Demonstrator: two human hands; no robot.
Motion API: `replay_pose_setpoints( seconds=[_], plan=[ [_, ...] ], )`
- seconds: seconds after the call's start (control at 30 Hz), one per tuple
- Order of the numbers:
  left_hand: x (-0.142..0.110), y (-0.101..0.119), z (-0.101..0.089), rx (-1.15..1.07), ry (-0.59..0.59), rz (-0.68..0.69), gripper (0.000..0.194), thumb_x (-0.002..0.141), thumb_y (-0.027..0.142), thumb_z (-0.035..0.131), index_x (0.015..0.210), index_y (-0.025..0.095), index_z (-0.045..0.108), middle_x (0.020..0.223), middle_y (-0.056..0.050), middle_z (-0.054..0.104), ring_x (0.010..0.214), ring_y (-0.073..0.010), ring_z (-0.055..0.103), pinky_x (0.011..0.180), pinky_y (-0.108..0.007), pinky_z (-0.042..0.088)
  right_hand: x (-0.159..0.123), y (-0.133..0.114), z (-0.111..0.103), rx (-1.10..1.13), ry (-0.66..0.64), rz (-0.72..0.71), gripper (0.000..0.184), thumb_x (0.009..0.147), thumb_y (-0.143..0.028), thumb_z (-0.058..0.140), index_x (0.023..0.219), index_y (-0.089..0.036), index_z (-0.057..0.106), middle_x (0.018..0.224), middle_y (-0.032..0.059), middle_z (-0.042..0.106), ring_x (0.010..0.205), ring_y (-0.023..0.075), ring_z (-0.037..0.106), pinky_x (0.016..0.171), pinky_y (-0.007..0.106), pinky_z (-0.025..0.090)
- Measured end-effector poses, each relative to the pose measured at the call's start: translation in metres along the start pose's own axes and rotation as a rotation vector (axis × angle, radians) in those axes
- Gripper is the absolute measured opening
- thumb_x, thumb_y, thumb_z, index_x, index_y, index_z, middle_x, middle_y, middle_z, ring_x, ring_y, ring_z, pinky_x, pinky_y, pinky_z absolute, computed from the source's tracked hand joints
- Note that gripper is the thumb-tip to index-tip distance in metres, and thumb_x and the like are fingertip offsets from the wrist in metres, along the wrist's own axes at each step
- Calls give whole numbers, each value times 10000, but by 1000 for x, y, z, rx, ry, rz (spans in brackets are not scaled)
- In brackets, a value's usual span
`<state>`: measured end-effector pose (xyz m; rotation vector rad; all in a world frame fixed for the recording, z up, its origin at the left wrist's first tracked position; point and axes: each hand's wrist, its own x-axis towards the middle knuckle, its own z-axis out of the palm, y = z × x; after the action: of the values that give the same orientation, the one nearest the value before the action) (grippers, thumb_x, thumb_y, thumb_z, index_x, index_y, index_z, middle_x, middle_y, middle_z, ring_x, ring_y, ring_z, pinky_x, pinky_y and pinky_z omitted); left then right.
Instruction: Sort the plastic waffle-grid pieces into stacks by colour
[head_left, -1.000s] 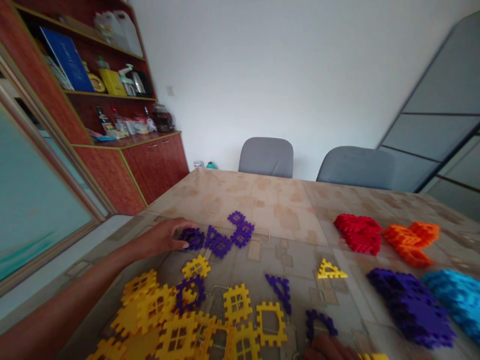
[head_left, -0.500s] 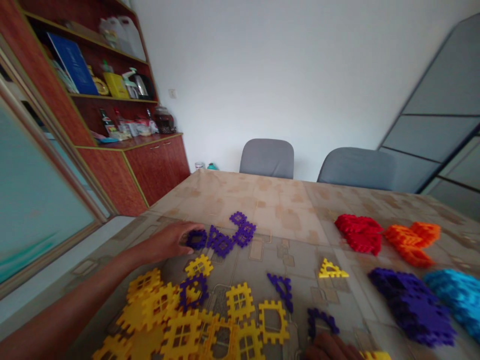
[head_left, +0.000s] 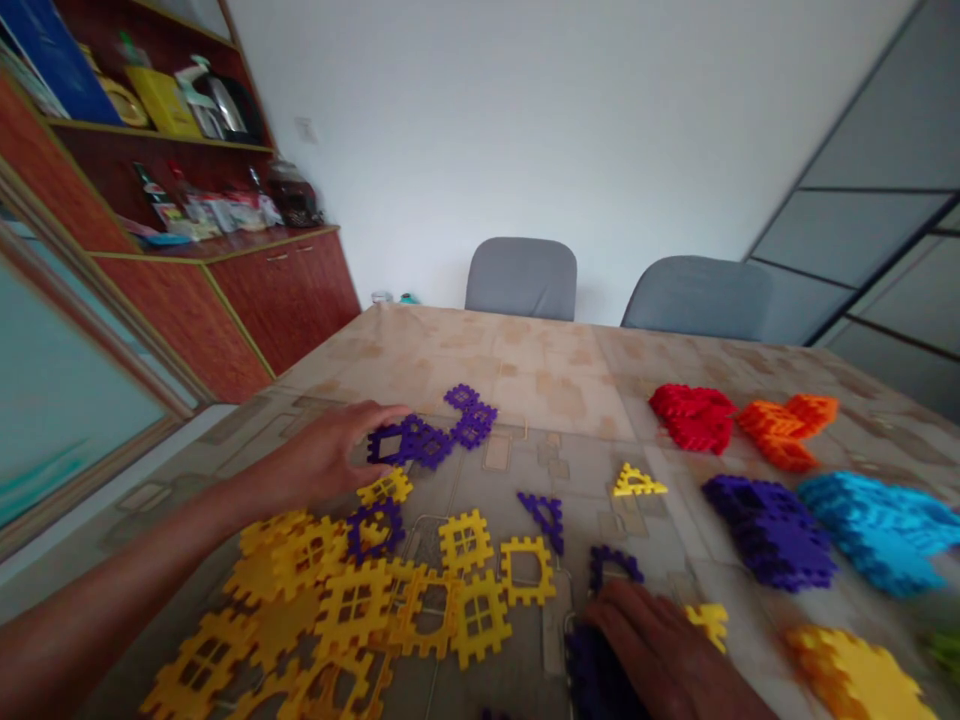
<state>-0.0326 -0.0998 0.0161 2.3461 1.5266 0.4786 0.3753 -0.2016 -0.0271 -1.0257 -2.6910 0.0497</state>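
Observation:
My left hand [head_left: 330, 455] reaches in from the left, thumb and fingers around a purple square frame piece [head_left: 388, 446]. That piece lies against other purple interlocking building pieces [head_left: 430, 447], which run in a bent row towards two purple window pieces [head_left: 474, 425]. My right hand [head_left: 652, 640] has its fingers curled over dark purple pieces [head_left: 596, 675] at the bottom edge; how many is hidden. Just beyond it lies a purple arch piece [head_left: 615, 565]. A purple triangle piece [head_left: 546, 517] lies between the hands. Below my left hand, a purple frame [head_left: 375, 528] rests on yellow pieces.
A heap of yellow pieces [head_left: 352, 605] spreads at the near left. To the right are red [head_left: 694, 418], orange [head_left: 787, 428], purple [head_left: 772, 535], blue [head_left: 877, 525] and yellow stacks [head_left: 859, 675]. Two grey chairs [head_left: 523, 278] stand behind the table [head_left: 555, 350].
The gap between the purple square frame and the neighbouring purple pieces has closed under my left hand. My right hand shows further into view, over dark purple pieces. The view has tilted down.

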Motion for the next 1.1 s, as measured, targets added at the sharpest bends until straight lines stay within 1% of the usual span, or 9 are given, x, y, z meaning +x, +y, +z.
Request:
replay_pose_setpoints(
  seconds=[0.07, 0.1, 0.2, 0.33, 0.43, 0.53, 0.8, 0.97, 1.1],
  plan=[
    [-14, 36, 8, -13, -18, 46, 583, 859, 267, 609, 1422, 249, 461, 1444, -20, 529, 1288, -278, 502, 1120, -386, 351, 2, -8, -8, 34, -24, 56, 413, 692, -190, 634, 1103, -206, 591, 1048, 88, 698, 903, 263, 671, 749, 334, 568],
    [-22, 55, 13, -23, -41, 75, 600, 835, 256, 636, 1412, 288, 476, 1422, -1, 544, 1265, -262, 523, 1091, -358, 390, 3, -12, -10, 43, -31, 83, 428, 663, -203, 646, 1088, -200, 599, 1055, 96, 694, 903, 270, 666, 754, 348, 568],
    [-46, 105, 32, -83, -209, 180, 761, 778, 194, 694, 1453, 394, 404, 1415, 6, 551, 1246, -237, 551, 1037, -336, 465, 3, -17, -12, 62, -62, 137, 459, 616, -187, 644, 1075, -193, 617, 1093, 108, 684, 938, 273, 654, 802, 366, 564],
    [-63, 138, 49, -107, -307, 228, 850, 720, 154, 737, 1451, 411, 387, 1354, -17, 608, 1178, -242, 608, 994, -334, 514, 0, -17, -10, 68, -61, 134, 560, 606, -175, 647, 1165, -165, 610, 1144, 128, 673, 1010, 284, 639, 874, 381, 551],
    [-67, 140, 56, -96, -280, 265, 914, 693, 155, 764, 1466, 406, 346, 1310, -41, 642, 1126, -255, 634, 971, -326, 528, -1, -17, -10, 80, -64, 139, 608, 603, -173, 652, 1209, -156, 600, 1180, 139, 664, 1060, 296, 629, 915, 403, 540],
    [-71, 137, 62, -80, -230, 270, 948, 696, 165, 758, 1483, 417, 292, 1338, -44, 631, 1147, -271, 627, 998, -349, 515, 1, -18, -12, 121, -97, 174, 547, 589, -156, 642, 1135, -176, 627, 1176, 132, 667, 1035, 291, 638, 894, 407, 549],
    [-76, 143, 60, -125, -298, 152, 932, 651, 117, 737, 1456, 391, 354, 1396, -53, 590, 1205, -284, 606, 997, -381, 533, 8, -21, -22, 170, -171, 219, 515, 590, -141, 632, 1104, -159, 658, 1194, 152, 670, 1041, 306, 651, 873, 430, 573],
    [-80, 139, 62, -97, -298, 169, 905, 665, 111, 721, 1451, 389, 370, 1391, -52, 590, 1204, -282, 598, 999, -391, 529, 0, -18, -18, 120, -102, 140, 613, 650, -147, 632, 1262, -121, 594, 1282, 197, 628, 1175, 330, 607, 958, 460, 542],
    [-81, 130, 64, 2, -212, 213, 888, 684, 97, 708, 1455, 379, 370, 1362, -48, 611, 1184, -278, 604, 1002, -395, 519, -4, -17, -12, 114, -146, 178, 629, 661, -153, 642, 1287, -124, 587, 1327, 211, 600, 1208, 352, 589, 980, 498, 526]
  ],
)
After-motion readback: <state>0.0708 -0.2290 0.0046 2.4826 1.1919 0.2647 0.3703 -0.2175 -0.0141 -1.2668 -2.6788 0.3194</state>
